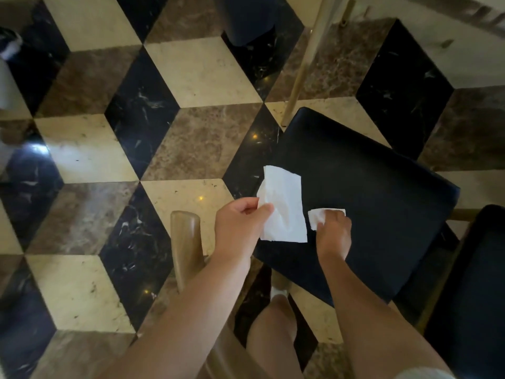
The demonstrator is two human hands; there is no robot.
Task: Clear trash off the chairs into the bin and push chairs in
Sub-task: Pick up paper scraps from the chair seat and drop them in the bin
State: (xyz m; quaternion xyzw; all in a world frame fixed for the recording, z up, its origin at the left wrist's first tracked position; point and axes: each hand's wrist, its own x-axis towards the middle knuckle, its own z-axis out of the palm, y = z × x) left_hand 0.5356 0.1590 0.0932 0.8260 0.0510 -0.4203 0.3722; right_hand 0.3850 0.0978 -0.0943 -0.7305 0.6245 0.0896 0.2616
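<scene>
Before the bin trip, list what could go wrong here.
1. The left hand pinches the big tissue only at one edge; most of it hangs free and may slip to the floor.
2. The right hand has only part of the small tissue on the seat, so it could tear or stay behind.

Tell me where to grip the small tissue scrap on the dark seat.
Pinch the small tissue scrap at its free left edge, from above: it seems to lie flat on the chair seat, and the right hand already covers its right side.
</scene>
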